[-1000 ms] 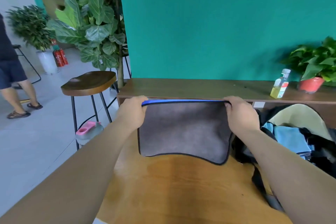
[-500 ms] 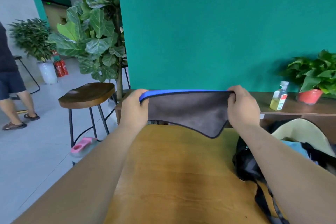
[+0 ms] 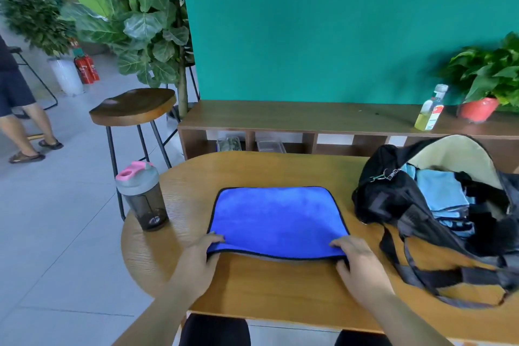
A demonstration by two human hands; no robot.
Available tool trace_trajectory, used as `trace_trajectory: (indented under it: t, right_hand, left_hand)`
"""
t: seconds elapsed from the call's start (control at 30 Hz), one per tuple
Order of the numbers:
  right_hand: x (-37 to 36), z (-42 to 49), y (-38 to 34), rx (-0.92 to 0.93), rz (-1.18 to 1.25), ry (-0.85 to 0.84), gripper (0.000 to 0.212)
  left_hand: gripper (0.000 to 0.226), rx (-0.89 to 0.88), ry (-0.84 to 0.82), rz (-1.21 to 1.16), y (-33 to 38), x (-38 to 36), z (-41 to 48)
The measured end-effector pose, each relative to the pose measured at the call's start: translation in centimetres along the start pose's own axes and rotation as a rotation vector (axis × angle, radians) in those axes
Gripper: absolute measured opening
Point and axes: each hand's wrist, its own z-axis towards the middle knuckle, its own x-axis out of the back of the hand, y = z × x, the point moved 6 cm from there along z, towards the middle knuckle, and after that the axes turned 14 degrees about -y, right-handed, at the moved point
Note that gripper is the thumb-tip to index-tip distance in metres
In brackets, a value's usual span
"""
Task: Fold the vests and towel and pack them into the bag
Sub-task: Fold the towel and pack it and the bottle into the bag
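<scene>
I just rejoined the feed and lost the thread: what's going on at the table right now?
A person is folding the blue towel, which lies on the wooden table with its blue side up. The left hand and the right hand each pinch a near corner. The black bag sits open to the right, with light blue folded cloth already inside. A shaker bottle stands to the left.

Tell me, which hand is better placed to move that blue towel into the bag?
The right hand, probably. Both hands grip near corners of the towel, but the open bag lies just beyond the right one; the left hand sits on the opposite side, by the bottle.
</scene>
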Motion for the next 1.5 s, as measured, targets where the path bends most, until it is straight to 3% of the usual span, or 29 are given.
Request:
trace_trajectory:
  t: [0.17,0.4,0.7,0.87,1.0,1.2,1.5]
  right_hand:
    - [0.6,-2.1,0.6,-0.129,0.084,0.148,0.029]
    - [2.5,-4.5,-0.2,-0.102,0.36,0.277,0.014]
    - [4.1,-2.6,0.4,-0.199,0.595,0.332,0.01]
    - [5.0,0.9,0.8,-0.264,0.551,0.317,0.022]
    - [3.4,2.1,2.1,-0.397,0.413,0.176,0.034]
    - [1.3,0.9,2.4,-0.266,0.173,0.239,0.018]
    - [1.4,0.7,2.0,-0.238,0.165,0.245,0.036]
  left_hand:
    - [0.028,0.056,0.096,-0.137,-1.1,0.2,-1.6]
    - [0.016,0.103,0.25,-0.249,-0.4,1.3,-3.7]
    - [0.023,0.057,0.234,-0.301,0.6,1.9,-2.1]
    - [0.039,0.128,0.26,-0.403,0.7,2.5,1.7]
    - [0.067,0.267,0.123,-0.327,0.2,1.1,3.9]
    - [0.024,0.132,0.227,-0.159,-0.6,0.0,3.2]
    - [0.037,0.031,0.309,-0.061,-0.5,-0.4,2.6]
